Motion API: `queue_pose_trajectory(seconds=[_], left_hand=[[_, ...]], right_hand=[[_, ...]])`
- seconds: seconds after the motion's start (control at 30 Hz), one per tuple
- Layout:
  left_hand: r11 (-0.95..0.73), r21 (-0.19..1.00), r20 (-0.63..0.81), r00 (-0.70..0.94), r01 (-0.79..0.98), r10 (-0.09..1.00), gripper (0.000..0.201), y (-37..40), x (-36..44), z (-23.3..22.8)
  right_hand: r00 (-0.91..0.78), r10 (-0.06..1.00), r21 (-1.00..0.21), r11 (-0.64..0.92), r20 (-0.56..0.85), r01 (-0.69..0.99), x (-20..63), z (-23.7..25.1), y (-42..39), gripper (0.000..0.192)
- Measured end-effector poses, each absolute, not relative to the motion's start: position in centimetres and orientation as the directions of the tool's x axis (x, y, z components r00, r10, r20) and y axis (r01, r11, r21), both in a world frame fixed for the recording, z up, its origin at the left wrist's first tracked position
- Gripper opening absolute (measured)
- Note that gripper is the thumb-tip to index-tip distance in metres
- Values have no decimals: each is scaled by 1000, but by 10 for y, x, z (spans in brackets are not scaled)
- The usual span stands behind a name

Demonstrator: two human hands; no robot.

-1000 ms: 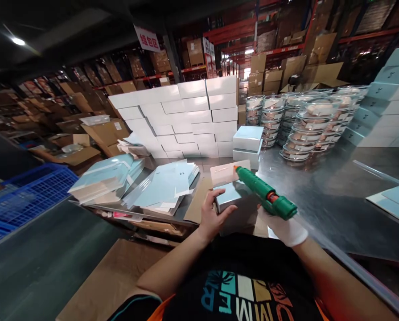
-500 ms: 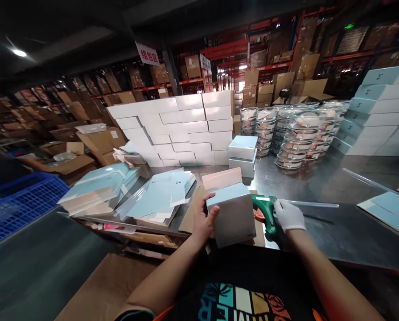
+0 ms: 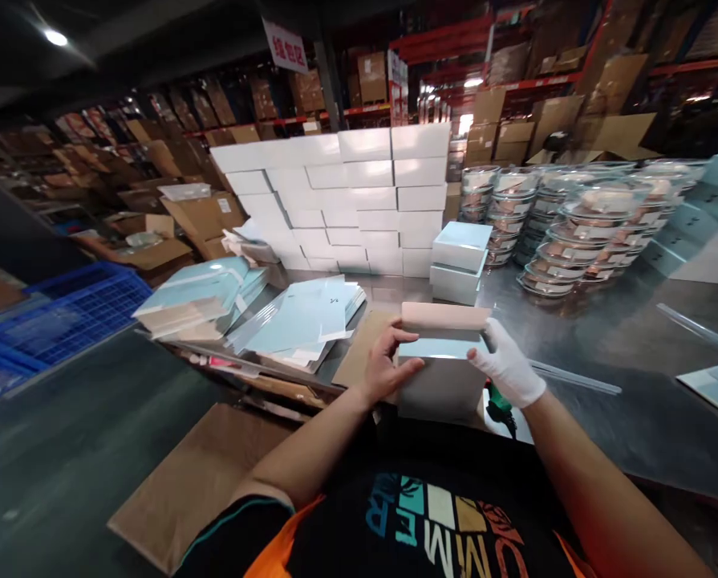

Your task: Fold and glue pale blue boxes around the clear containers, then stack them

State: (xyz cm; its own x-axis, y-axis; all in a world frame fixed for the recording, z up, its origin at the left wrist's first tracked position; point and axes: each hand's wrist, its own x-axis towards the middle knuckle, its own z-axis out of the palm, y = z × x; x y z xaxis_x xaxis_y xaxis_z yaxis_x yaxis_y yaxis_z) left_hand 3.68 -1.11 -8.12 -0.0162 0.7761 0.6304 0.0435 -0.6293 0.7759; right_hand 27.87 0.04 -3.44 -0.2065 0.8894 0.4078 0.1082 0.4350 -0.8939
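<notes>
A small light-blue and white cardboard box stands in front of my body at the table edge, a flap raised at its far side. My left hand, bare, grips its left upper edge with the thumb on the near side. My right hand, in a white glove with bare fingertips, holds the right upper edge. Beneath the right hand lies a green glue gun, mostly hidden by the hand and the box. Clear glue sticks lie on the table to the right.
Two finished boxes are stacked just behind, before a wall of white boxes. Stacks of clear round containers stand at the back right. Flat box blanks lie to the left, and a blue crate sits beyond.
My right hand has let go of the glue gun and moved onto the box's right edge. The box has turned squarer to me. The view has shifted slightly.
</notes>
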Motion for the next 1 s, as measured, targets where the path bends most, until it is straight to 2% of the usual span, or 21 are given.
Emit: queue_pose_trajectory(seconds=[0.07,0.13,0.23,0.3,0.4,0.5,0.6,0.67,0.7,0.73,0.8,0.83,0.9,1.0], left_hand=[[-649,760,642,-115,-35,758,65,-8,39,-82],[-678,733,668,-136,-50,732,64,-7,39,-80],[-739,671,738,47,54,673,49,-7,31,-70],[-790,611,774,168,59,611,37,-8,25,-64],[-843,537,822,203,36,532,26,-10,19,-58],[-854,514,832,196,81,519,23,-16,21,-57],[-883,459,856,217,96,468,20,-27,27,-60],[-892,437,865,218,118,453,20,-33,27,-67],[-882,450,853,224,141,472,23,-34,26,-72],[-861,478,836,212,171,506,29,-33,24,-79],[-819,536,807,159,206,568,55,-30,18,-96],[-813,541,807,138,214,574,72,-29,16,-106],[-794,551,799,113,257,591,100,-27,11,-127],[-700,589,700,178,402,692,116,-29,-2,-157]], right_hand=[[-236,835,-833,535,496,139,290,-39,3,57],[-265,773,-758,627,577,178,297,-45,2,44],[-321,692,-669,716,646,199,299,-51,-6,25],[-349,677,-650,730,648,211,296,-53,-13,20],[-365,676,-652,729,640,209,289,-52,-19,20],[-365,633,-627,764,683,151,285,-51,-21,21],[-338,570,-575,812,749,98,288,-57,-28,33],[-305,598,-597,795,742,107,288,-67,-34,38],[-294,648,-641,756,703,131,287,-74,-37,47],[-281,715,-699,694,641,172,286,-81,-39,64],[-236,852,-817,518,467,254,281,-94,-42,102],[-212,901,-865,426,378,266,279,-99,-43,111],[-156,954,-935,285,255,212,276,-102,-43,106],[13,972,-970,235,236,57,279,-81,-24,87]])
